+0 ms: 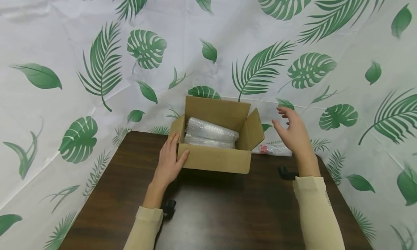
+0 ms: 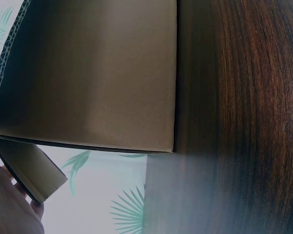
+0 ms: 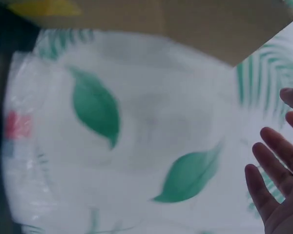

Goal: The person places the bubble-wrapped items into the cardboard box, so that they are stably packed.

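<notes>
An open cardboard box [image 1: 215,159] stands on the table with its flaps up. Inside lie bubble-wrapped rolls [image 1: 211,128], one resting above another. My left hand [image 1: 167,161] rests against the box's left front corner, fingers along the left flap and thumb over the front wall. In the left wrist view, fingertips show at the edge of a flap [image 2: 34,170]. Raised to the right of the box, my right hand [image 1: 294,132] holds nothing, its fingers apart. Below and behind it, another bubble-wrapped bundle [image 1: 275,149] with a red patch lies on the table.
The dark wooden table [image 1: 208,210] extends from the box towards me. Close behind it hangs a white sheet [image 1: 228,76] printed with green leaves. Black wrist mounts [image 1: 169,208] sit at both of my wrists.
</notes>
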Demonstrator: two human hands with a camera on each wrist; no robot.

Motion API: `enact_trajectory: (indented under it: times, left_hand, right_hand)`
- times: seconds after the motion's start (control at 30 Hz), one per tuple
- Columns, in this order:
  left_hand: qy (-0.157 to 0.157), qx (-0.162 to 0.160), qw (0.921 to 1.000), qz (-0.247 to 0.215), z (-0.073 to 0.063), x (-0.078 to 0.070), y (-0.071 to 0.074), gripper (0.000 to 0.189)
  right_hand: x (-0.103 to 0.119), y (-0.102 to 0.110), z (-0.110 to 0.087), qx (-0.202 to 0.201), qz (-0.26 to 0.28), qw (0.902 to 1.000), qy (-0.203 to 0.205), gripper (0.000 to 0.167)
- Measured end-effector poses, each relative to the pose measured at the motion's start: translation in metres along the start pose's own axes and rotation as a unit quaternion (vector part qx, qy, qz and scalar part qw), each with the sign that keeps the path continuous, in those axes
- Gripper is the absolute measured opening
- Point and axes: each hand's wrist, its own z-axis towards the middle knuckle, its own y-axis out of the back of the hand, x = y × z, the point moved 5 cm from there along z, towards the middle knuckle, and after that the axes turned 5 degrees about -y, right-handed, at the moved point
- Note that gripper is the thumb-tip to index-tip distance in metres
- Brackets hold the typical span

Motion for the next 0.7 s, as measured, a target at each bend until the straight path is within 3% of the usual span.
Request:
enact_trajectory:
  times: [0.17, 0.37, 0.57, 0.7]
  left_hand:
    - [0.006, 0.003, 1.0, -0.001, -0.001, 0.001, 0.002, 0.078]
    - [0.012, 0.017, 0.9998, -0.004, -0.001, 0.002, 0.0, 0.078]
    - [0.014, 0.011, 0.9998, -0.007, -0.002, 0.001, 0.001, 0.077]
    - [0.011, 0.009, 0.9999, -0.006, -0.002, 0.001, 0.002, 0.077]
  right_hand:
    - [-0.043, -0.02, -0.002, 0.05, -0.002, 0.9979, -0.041, 0.056]
    - [-0.096, -0.061, -0.013, 0.129, -0.048, 0.9879, -0.072, 0.054]
    - [-0.132, -0.101, -0.018, 0.196, -0.115, 0.9695, -0.093, 0.058]
    - [-0.144, -0.119, -0.021, 0.226, -0.155, 0.9563, -0.101, 0.063]
